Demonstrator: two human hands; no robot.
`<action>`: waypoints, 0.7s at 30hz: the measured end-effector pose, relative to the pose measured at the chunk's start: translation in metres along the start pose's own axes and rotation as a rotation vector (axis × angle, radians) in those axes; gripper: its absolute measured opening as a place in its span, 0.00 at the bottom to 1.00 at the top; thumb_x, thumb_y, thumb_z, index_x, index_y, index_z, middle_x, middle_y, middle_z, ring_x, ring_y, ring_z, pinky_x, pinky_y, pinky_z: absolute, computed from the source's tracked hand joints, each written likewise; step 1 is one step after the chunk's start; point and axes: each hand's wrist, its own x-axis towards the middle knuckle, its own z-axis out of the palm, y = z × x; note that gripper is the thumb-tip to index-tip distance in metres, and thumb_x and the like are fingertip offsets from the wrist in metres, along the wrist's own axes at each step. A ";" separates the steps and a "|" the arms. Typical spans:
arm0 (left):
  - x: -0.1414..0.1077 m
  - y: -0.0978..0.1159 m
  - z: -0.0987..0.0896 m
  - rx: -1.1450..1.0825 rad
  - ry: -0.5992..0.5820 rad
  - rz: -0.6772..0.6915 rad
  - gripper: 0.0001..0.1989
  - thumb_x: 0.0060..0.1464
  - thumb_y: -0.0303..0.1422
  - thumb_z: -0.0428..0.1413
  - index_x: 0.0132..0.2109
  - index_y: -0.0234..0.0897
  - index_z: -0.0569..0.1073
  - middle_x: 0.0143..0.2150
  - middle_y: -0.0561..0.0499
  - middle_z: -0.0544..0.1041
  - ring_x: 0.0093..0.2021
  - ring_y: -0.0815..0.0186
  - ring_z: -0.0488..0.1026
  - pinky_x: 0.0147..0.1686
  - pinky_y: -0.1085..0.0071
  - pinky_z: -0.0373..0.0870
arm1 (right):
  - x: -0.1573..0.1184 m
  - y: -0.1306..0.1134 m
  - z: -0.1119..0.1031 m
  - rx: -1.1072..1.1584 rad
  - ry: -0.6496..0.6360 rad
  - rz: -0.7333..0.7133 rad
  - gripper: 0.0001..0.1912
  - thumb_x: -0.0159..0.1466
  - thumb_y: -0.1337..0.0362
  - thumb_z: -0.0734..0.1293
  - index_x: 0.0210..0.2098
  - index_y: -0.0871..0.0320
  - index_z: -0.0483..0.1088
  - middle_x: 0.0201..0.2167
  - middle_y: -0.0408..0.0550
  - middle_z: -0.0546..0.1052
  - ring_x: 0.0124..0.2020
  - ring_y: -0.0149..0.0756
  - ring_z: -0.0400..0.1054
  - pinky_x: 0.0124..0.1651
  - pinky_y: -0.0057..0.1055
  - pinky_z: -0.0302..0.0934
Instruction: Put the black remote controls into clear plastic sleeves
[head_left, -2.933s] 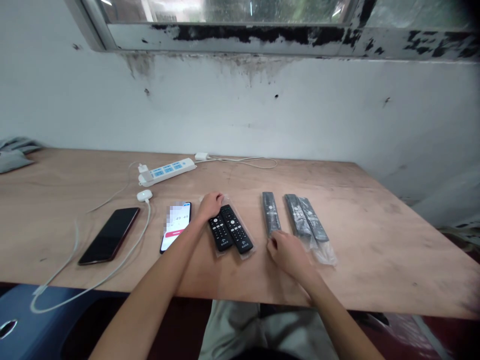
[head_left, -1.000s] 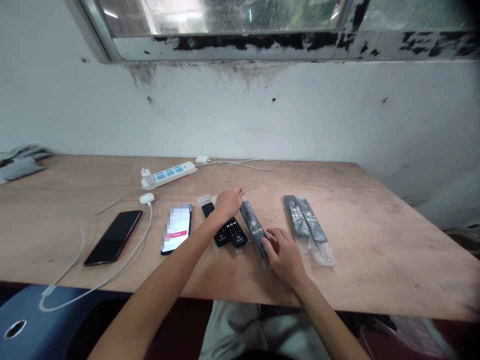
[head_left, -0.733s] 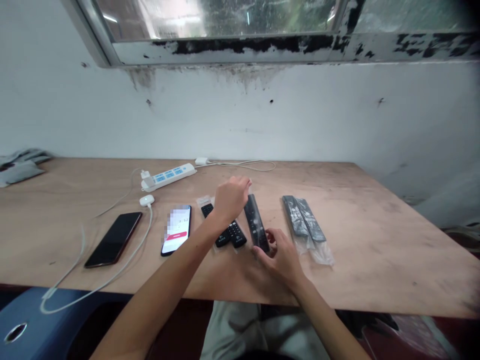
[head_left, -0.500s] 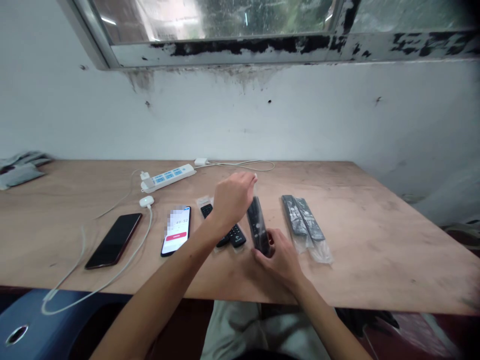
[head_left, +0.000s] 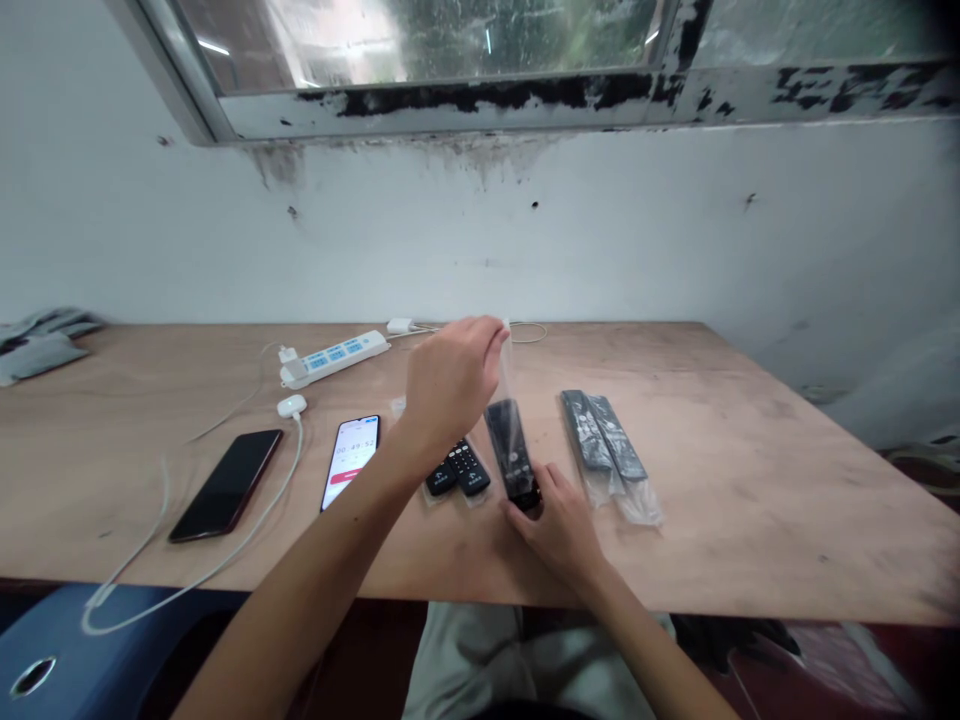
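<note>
A black remote control (head_left: pixel 511 450) stands tilted above the table in front of me, with a clear plastic bag (head_left: pixel 507 375) around it. The bag's top end is pinched in my left hand (head_left: pixel 452 385), which is closed, above the remote's far end. Around the remote's lower end my right hand (head_left: pixel 559 522) is closed, thumb on the near side. Just left of it, two black remotes with white-marked buttons (head_left: pixel 466 468) lie in clear wrappers, partly hidden by my left hand and forearm. To the right, two more wrapped remotes (head_left: pixel 604 440) lie side by side.
Left of my forearm lies a lit phone (head_left: pixel 352 450) showing a timer; farther left is a dark phone (head_left: pixel 227 485). A white power strip (head_left: pixel 337 358), a charger (head_left: pixel 292 406) and white cables are on the wooden table (head_left: pixel 750 480). A grey cloth (head_left: pixel 45 345) lies far left.
My left hand has risen and moved slightly left, stretching the bag up above the remote's far end. My right hand stays at the remote's lower end.
</note>
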 end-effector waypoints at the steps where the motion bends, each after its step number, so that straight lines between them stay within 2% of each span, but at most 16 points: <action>1: 0.001 -0.001 -0.001 -0.002 0.005 -0.005 0.11 0.62 0.34 0.47 0.39 0.38 0.73 0.36 0.51 0.78 0.36 0.66 0.72 0.34 0.72 0.63 | -0.001 0.000 0.000 0.006 0.000 0.009 0.20 0.57 0.59 0.66 0.48 0.57 0.64 0.37 0.48 0.71 0.39 0.40 0.67 0.40 0.32 0.60; 4: 0.004 -0.005 -0.003 -0.014 0.017 -0.013 0.11 0.61 0.34 0.47 0.38 0.38 0.74 0.36 0.51 0.78 0.35 0.67 0.72 0.33 0.72 0.63 | -0.002 0.000 0.001 0.024 -0.002 0.031 0.21 0.57 0.60 0.66 0.49 0.58 0.63 0.38 0.50 0.72 0.40 0.41 0.67 0.41 0.34 0.60; 9: 0.014 -0.016 -0.012 -0.054 0.073 -0.039 0.10 0.60 0.35 0.49 0.37 0.38 0.74 0.31 0.53 0.77 0.31 0.69 0.70 0.32 0.73 0.62 | -0.002 -0.002 -0.004 0.042 -0.030 0.057 0.15 0.56 0.61 0.65 0.42 0.58 0.66 0.37 0.49 0.73 0.40 0.42 0.67 0.41 0.34 0.60; 12: 0.025 -0.040 -0.025 -0.101 0.202 -0.133 0.09 0.58 0.36 0.52 0.35 0.38 0.74 0.28 0.54 0.75 0.29 0.70 0.68 0.30 0.73 0.61 | -0.001 -0.003 -0.013 0.035 -0.060 0.059 0.13 0.55 0.63 0.65 0.40 0.57 0.66 0.36 0.48 0.73 0.38 0.40 0.68 0.40 0.33 0.60; 15: 0.035 -0.081 -0.034 -0.161 0.407 -0.279 0.09 0.57 0.37 0.53 0.36 0.38 0.74 0.27 0.55 0.73 0.28 0.72 0.65 0.30 0.74 0.61 | -0.002 0.000 -0.026 0.033 -0.030 0.066 0.14 0.55 0.62 0.66 0.40 0.57 0.67 0.36 0.47 0.73 0.36 0.39 0.69 0.38 0.32 0.61; 17: 0.038 -0.110 -0.029 -0.235 0.549 -0.376 0.11 0.57 0.38 0.52 0.37 0.35 0.74 0.27 0.55 0.71 0.27 0.73 0.63 0.29 0.75 0.60 | -0.002 0.003 -0.038 0.039 0.032 0.084 0.16 0.55 0.59 0.66 0.41 0.57 0.67 0.35 0.47 0.74 0.34 0.38 0.68 0.36 0.33 0.61; 18: 0.038 -0.122 -0.021 -0.305 0.569 -0.441 0.12 0.58 0.38 0.52 0.38 0.33 0.74 0.26 0.55 0.70 0.26 0.74 0.62 0.27 0.76 0.60 | -0.002 0.004 -0.044 0.045 0.071 0.095 0.17 0.55 0.58 0.67 0.42 0.57 0.67 0.34 0.47 0.74 0.34 0.38 0.68 0.36 0.33 0.61; 19: 0.036 -0.131 -0.011 -0.385 0.553 -0.521 0.11 0.57 0.36 0.52 0.38 0.32 0.74 0.25 0.55 0.69 0.24 0.74 0.61 0.26 0.76 0.60 | -0.002 0.004 -0.050 0.051 0.110 0.102 0.18 0.55 0.57 0.67 0.43 0.58 0.67 0.33 0.47 0.74 0.33 0.38 0.68 0.36 0.33 0.61; 21: 0.026 -0.140 0.018 -0.501 0.441 -0.644 0.09 0.54 0.33 0.53 0.37 0.32 0.74 0.25 0.55 0.70 0.23 0.74 0.63 0.24 0.76 0.60 | 0.000 0.002 -0.062 0.063 0.172 0.105 0.20 0.55 0.54 0.67 0.43 0.58 0.67 0.32 0.47 0.74 0.32 0.38 0.67 0.35 0.33 0.61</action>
